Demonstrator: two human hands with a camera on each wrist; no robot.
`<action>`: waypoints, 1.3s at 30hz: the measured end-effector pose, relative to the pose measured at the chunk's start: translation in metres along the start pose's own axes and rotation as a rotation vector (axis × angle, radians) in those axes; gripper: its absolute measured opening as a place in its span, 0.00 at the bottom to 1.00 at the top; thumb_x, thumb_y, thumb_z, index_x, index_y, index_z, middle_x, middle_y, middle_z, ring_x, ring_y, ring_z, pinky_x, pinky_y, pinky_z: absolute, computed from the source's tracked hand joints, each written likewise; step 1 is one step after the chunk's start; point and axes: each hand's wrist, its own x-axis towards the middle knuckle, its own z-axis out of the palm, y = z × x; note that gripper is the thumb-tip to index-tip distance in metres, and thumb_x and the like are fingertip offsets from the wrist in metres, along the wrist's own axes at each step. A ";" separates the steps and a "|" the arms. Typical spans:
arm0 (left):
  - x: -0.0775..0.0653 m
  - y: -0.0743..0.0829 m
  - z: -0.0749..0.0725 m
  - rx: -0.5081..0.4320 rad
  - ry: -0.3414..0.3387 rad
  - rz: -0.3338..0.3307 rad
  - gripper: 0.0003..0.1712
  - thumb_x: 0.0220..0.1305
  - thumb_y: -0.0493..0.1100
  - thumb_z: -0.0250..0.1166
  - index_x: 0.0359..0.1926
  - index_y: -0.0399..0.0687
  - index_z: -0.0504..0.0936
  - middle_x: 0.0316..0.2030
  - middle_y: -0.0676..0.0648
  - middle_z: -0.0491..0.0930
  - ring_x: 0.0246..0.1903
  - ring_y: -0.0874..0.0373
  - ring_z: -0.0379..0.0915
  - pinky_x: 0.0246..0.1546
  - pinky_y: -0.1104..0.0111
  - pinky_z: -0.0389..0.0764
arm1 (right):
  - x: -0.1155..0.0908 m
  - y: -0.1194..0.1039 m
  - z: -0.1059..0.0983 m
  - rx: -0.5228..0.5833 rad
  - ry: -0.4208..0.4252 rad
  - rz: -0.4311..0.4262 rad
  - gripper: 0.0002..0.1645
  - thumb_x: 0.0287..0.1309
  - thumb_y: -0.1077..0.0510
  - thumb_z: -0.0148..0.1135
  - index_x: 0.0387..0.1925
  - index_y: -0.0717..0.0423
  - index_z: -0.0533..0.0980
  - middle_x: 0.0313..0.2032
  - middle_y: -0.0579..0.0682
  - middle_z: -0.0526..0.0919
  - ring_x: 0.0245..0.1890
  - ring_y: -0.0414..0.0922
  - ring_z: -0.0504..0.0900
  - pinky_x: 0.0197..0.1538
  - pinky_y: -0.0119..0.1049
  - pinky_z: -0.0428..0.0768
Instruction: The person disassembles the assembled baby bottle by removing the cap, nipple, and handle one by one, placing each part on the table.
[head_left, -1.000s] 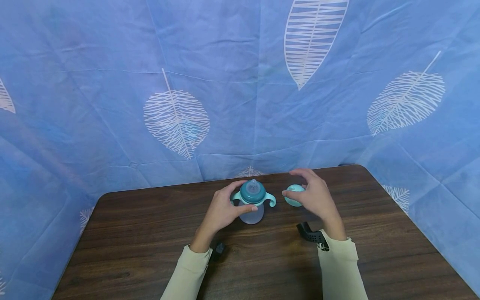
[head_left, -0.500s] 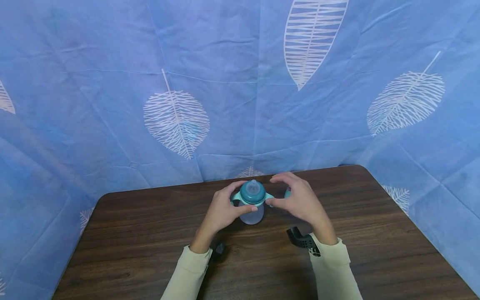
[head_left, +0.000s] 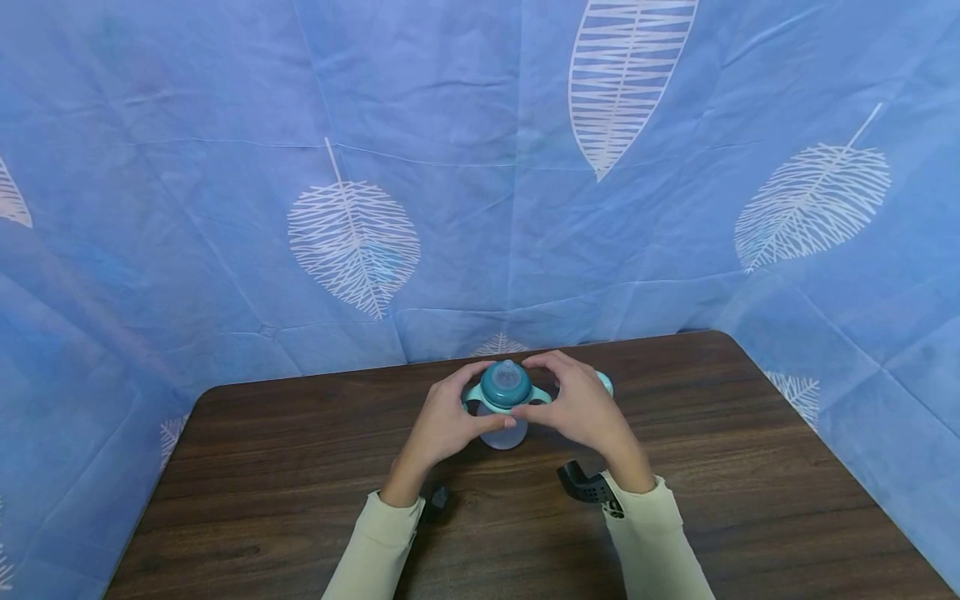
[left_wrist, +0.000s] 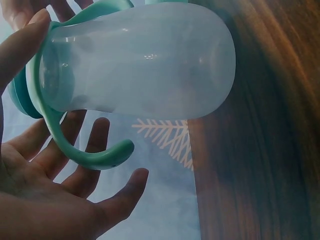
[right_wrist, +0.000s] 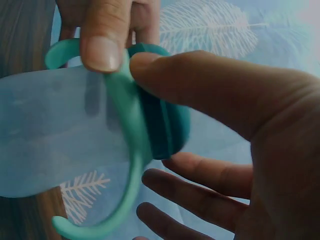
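A baby bottle [head_left: 504, 433] stands upright on the table, with a frosted body, a mint two-handled ring [right_wrist: 129, 117], a dark teal collar [right_wrist: 175, 131] and a clear nipple [head_left: 507, 372]. My left hand [head_left: 444, 418] grips it from the left, thumb on the handle ring, as the left wrist view shows. From the right, my right hand [head_left: 583, 408] holds the teal collar, thumb at its near edge and fingers around the far side. Both thumbs lie close together at the front. A mint cap [head_left: 605, 383] sits mostly hidden behind the right hand.
The dark wood table [head_left: 300, 483] ends just behind the bottle, where a blue leaf-print cloth [head_left: 465, 208] hangs. Black wrist straps [head_left: 585, 486] sit at the cuffs of the pale sleeves.
My right hand has moved left from beside the mint cap to the bottle's collar, and its thumb and fingers now hold it. My left hand has stayed on the bottle.
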 end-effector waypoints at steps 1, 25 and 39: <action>0.000 0.000 0.000 0.003 -0.001 0.001 0.47 0.56 0.47 0.89 0.74 0.44 0.79 0.65 0.46 0.84 0.63 0.48 0.81 0.63 0.46 0.80 | 0.000 0.000 0.001 0.007 -0.005 -0.002 0.41 0.60 0.47 0.85 0.68 0.62 0.80 0.65 0.60 0.83 0.60 0.63 0.83 0.60 0.66 0.81; 0.002 -0.001 0.007 0.028 -0.010 0.029 0.48 0.60 0.43 0.86 0.77 0.36 0.73 0.67 0.39 0.80 0.65 0.42 0.79 0.65 0.44 0.79 | 0.005 -0.001 0.016 0.041 0.012 0.015 0.49 0.56 0.47 0.88 0.73 0.63 0.76 0.67 0.61 0.80 0.61 0.61 0.83 0.59 0.61 0.83; 0.001 -0.001 0.009 0.023 -0.007 0.019 0.45 0.62 0.40 0.85 0.76 0.39 0.74 0.65 0.39 0.82 0.64 0.42 0.80 0.64 0.43 0.80 | 0.005 -0.001 0.016 0.029 0.014 0.016 0.44 0.57 0.48 0.87 0.70 0.62 0.78 0.63 0.58 0.83 0.57 0.58 0.84 0.57 0.60 0.84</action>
